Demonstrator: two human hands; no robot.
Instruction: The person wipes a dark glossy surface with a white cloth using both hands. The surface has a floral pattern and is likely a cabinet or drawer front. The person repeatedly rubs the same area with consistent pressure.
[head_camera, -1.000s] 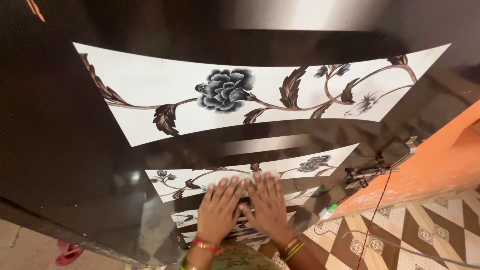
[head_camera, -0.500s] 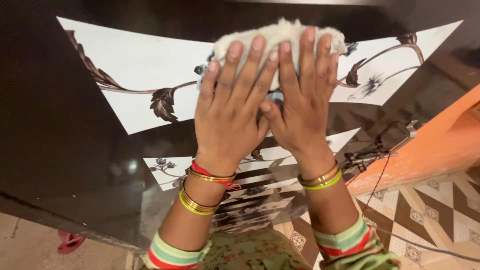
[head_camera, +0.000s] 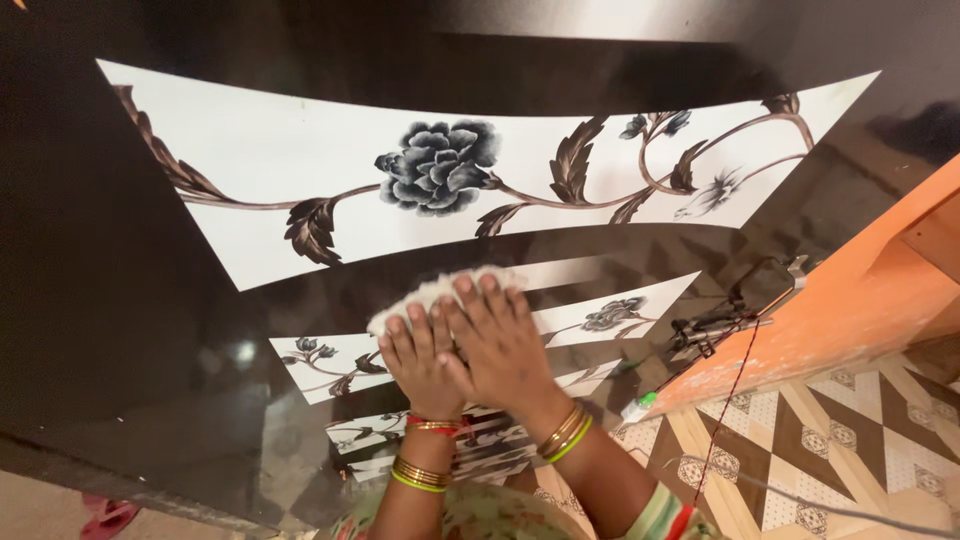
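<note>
A glossy black cabinet panel (head_camera: 130, 300) fills most of the head view; its top and left run out of the frame, so its full shape cannot be made out. Across it curves a broad white band printed with a dark rose and brown leafy vines (head_camera: 440, 170), with its long axis running left to right. Shorter white bands sit below, partly hidden behind the hands. At right stands an orange-painted wall (head_camera: 850, 320), cut off by the frame edge, above a brown and cream patterned tile floor (head_camera: 820, 450). A thin grey cable (head_camera: 800, 492) trails over the tiles.

A fluffy off-white cloth (head_camera: 425, 293) lies pressed against the panel just under the broad band. Only its upper edge shows beyond the fingertips, so its full outline is hidden. The visible strip slants from lower left to upper right.

The right hand (head_camera: 500, 345) lies flat on the cloth with fingers spread and pointing upward. It overlaps the left hand (head_camera: 420, 360), which is also flat with open fingers on the cloth. Gold bangles (head_camera: 565, 435) ring both wrists.
</note>
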